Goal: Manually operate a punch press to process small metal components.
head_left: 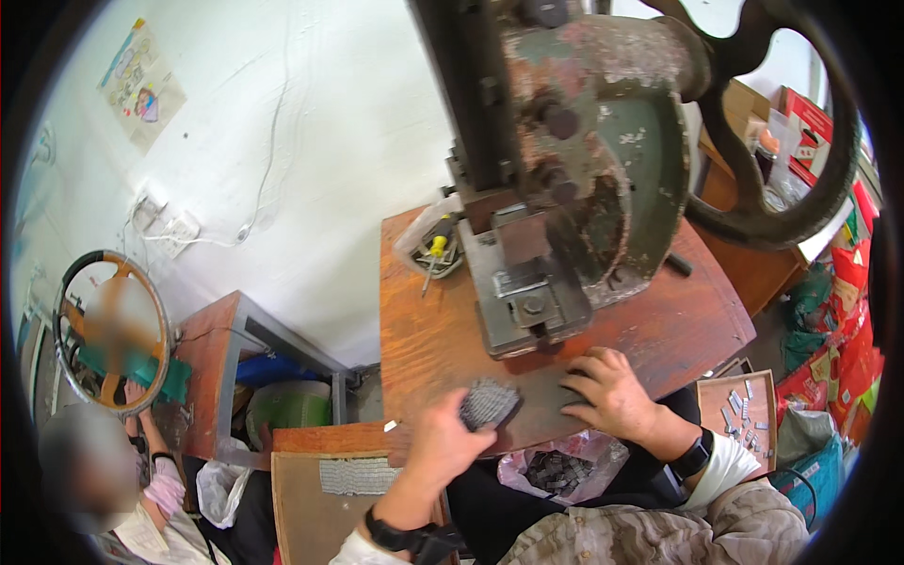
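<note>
My left hand (435,441) is closed around a small block of tightly packed grey metal pieces (490,405), low over the near edge of the wooden bench top (424,330). My right hand (610,394) lies on the bench, fingers bent and apart, with nothing visible in it. Just beyond both hands stands a heavy, worn green hand press (650,179). Its die block (532,306) sits on the bench between and ahead of my hands. Below the bench edge, by my lap, a clear plastic bag (612,452) holds many small dark metal pieces (557,471).
Left of the press is a plastic tub (414,250) with a yellow-handled screwdriver (439,239). A tray (767,395) of loose metal pieces sits at right; another tray (297,518) holds neat rows at lower left. The press's large handwheel (730,231) overhangs the right. A co-worker sits far left.
</note>
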Motion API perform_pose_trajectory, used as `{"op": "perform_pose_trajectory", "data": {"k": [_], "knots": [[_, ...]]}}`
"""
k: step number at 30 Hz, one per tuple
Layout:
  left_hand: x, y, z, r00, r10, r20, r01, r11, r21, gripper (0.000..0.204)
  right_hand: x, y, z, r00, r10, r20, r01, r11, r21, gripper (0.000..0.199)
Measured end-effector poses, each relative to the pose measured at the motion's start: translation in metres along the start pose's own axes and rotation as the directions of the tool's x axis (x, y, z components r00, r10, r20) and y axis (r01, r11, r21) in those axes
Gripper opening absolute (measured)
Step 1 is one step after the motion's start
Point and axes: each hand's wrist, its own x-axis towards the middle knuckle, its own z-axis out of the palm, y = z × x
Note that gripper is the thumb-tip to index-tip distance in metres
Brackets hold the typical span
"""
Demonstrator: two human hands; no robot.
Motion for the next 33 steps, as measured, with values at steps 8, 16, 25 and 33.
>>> {"op": "perform_pose_trajectory", "data": {"k": [8,16,25,33], "knots": [[-0.004,0.014,0.052,0.963,0.239,-0.123,-0.217,0.962,0.167,0.057,0.010,-0.022,0.023,0.965,0.192,0.179,-0.130,0.943,-0.307,0.074],[-0.007,0.000,0.057,0.939,0.284,-0.191,-0.262,0.956,0.134,0.060,0.031,-0.009,0.020,0.971,0.069,0.230,-0.079,0.996,0.038,0.066],[-0.007,-0.001,0.060,0.919,0.339,-0.204,-0.323,0.940,0.106,0.059,0.036,-0.001,0.026,0.969,0.025,0.245,-0.127,0.902,0.412,0.069],[-0.006,0.002,0.058,0.935,0.335,-0.118,-0.326,0.941,0.092,0.057,0.027,-0.004,0.029,0.967,0.026,0.253,0.014,0.988,-0.156,0.074]]}}
